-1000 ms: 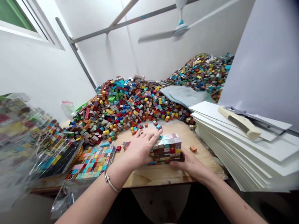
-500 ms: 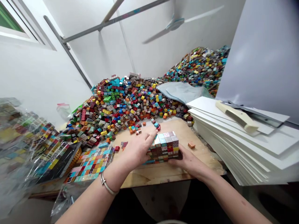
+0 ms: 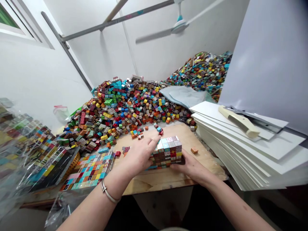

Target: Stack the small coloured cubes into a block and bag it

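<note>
A block of stacked small patterned cubes [image 3: 168, 152] rests on the wooden board [image 3: 154, 183] in front of me. My left hand [image 3: 141, 152] is wrapped over its left end, index finger reaching along the far side. My right hand [image 3: 190, 165] grips the right end, with the thumb along the near lower edge and the other fingers hidden behind. Close to my left fingertips lie a few loose cubes [image 3: 159, 130]. One orange cube [image 3: 194, 150] sits apart on the right. A flat sheet of coloured cubes [image 3: 90, 170] lies left of my left hand, partly in clear plastic.
A big heap of loose cubes [image 3: 130, 109] covers the back, with another pile [image 3: 202, 72] behind it. White sheets [image 3: 231, 147] are stacked at right, carrying a cream-handled cutter [image 3: 238, 121]. Plastic-wrapped cubes [image 3: 31, 144] stand at left. A fan [image 3: 179, 27] hangs above.
The view has shifted slightly, so most things sit a little further left. Both hands keep their hold on the block of cubes.
</note>
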Demonstrator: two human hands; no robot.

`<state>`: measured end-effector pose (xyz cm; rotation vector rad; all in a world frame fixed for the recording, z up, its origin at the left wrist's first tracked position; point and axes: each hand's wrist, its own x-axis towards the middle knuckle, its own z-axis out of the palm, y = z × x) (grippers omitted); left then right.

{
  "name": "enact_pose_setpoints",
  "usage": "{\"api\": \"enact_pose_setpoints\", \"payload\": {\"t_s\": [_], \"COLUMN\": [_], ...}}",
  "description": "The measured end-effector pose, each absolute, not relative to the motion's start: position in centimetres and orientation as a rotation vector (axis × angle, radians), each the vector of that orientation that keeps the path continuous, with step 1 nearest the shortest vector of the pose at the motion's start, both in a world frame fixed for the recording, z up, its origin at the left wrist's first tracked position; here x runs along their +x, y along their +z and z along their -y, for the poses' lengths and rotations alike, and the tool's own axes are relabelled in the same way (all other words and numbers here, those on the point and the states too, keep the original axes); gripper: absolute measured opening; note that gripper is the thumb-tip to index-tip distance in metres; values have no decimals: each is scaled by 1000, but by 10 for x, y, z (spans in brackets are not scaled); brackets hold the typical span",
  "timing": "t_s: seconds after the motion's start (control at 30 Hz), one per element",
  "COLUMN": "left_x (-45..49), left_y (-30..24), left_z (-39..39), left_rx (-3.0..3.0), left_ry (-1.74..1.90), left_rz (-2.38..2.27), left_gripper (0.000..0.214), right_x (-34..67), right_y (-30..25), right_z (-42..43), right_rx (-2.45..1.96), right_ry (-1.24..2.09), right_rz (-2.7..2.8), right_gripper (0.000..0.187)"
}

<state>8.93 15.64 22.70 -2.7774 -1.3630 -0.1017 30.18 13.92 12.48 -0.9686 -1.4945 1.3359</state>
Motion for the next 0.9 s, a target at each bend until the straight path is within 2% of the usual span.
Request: {"api": "enact_pose_setpoints", "payload": {"t_s": [0.27, 0.43, 0.9], "left_x": [88, 90, 91], "left_y": [224, 228, 233], "left_z": [-157, -155, -153], "left_rx": [-2747, -2747, -2746], "left_ry": [-87, -82, -89], "left_rz": [1319, 1310, 1336], "left_gripper": [92, 94, 86], "right_x": [287, 282, 285], "right_y": [127, 130, 135], "right_z": [-147, -149, -147], "right_rx": [-1027, -1022, -1050], "right_ry": [1162, 1178, 1201], "right_rz": [1431, 1448, 1493], "right_gripper": [79, 64, 56]}}
